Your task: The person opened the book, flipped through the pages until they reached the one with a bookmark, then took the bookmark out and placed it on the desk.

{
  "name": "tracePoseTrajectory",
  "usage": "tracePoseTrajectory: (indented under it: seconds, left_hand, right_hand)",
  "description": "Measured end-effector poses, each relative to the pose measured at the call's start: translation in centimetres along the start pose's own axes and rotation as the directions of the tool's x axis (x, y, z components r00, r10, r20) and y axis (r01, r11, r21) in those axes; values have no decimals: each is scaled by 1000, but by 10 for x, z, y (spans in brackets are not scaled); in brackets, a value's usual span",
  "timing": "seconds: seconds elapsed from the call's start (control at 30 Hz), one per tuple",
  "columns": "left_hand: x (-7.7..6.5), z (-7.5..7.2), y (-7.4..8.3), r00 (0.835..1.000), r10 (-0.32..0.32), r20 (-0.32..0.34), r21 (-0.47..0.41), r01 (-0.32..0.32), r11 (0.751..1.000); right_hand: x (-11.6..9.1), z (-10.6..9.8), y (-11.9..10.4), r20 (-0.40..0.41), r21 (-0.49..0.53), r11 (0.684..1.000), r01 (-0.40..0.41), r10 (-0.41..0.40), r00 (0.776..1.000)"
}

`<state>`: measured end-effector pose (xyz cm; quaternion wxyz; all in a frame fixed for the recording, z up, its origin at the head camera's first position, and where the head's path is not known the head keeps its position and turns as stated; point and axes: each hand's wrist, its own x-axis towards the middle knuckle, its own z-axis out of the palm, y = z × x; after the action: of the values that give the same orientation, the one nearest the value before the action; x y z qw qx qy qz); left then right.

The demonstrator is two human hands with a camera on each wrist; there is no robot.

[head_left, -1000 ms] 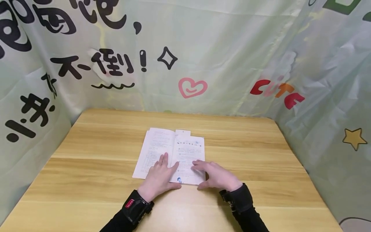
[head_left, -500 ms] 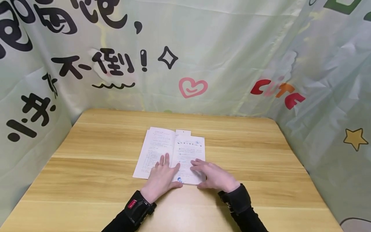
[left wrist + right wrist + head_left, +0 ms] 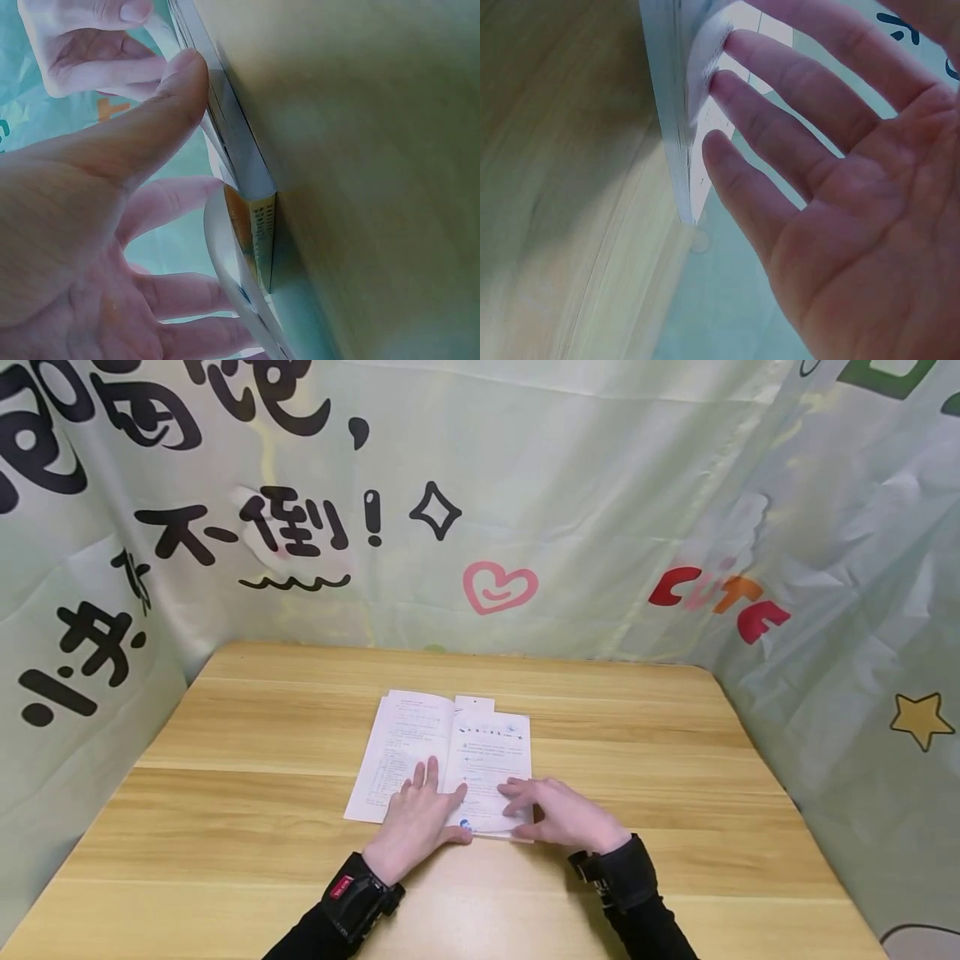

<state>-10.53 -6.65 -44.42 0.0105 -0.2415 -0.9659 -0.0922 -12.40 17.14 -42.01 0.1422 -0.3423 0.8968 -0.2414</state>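
Note:
An open book [image 3: 487, 756] with printed pages lies on the wooden table. My left hand [image 3: 416, 827] is spread over its lower middle, fingers across the left page and thumb by the bottom edge. In the left wrist view, that thumb lies along the page block, just above the yellowish spine [image 3: 262, 232]. At the lower right corner, my right hand [image 3: 566, 814] pinches a page between thumb and fingers. The right wrist view shows the page [image 3: 705, 67] bowing up against the fingertips, with the thumb's contact hidden. A white card [image 3: 474, 702] sticks out past the book's top.
The table [image 3: 247, 718] runs back to a pale green cloth [image 3: 585, 510] hung around it, printed with black characters, a pink heart and coloured letters. Black wristbands and dark sleeves cover both forearms.
My right hand has shifted slightly right, its fingers drawing toward the thumb, and the right page's lower corner now curls up. The left hand stays nearly in place.

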Motion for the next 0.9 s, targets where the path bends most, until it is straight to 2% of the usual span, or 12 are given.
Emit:
tracePoseTrajectory:
  seconds: [0.1, 0.27, 0.4, 0.53, 0.6, 0.67, 0.77, 0.9]
  left_hand:
    - [0, 0, -1, 1000, 1, 0, 0, -1, 1000]
    - [0, 0, -1, 1000, 0, -1, -14, 0, 1000]
    - [-2, 0, 0, 1000, -9, 0, -43, 9, 999]
    - [-4, -1, 3, 1000, -14, 0, -84, 14, 996]
    - [-5, -1, 4, 1000, -15, -4, -100, 14, 995]
    - [-5, 0, 5, 1000, -14, -19, -103, 12, 995]
    - [-4, 1, 6, 999, -14, -51, -78, 10, 997]
    - [-3, 4, 7, 995, -26, -94, -29, 23, 999]
  right_hand:
    - [0, -1, 2, -1, -10, 1000, 18, -18, 1000]
    - [1, 1, 5, -38, -29, 994, 102, -103, 994]
    - [4, 1, 4, -103, -98, 984, 151, -161, 982]
    - [8, 1, 3, -207, -148, 974, 171, -200, 958]
    - [10, 2, 2, -277, -157, 970, 184, -223, 935]
    - [12, 3, 1, -348, -182, 962, 202, -255, 902]
    - [15, 5, 0, -441, -230, 946, 227, -309, 843]
    - [19, 8, -3, -525, -278, 925, 261, -374, 764]
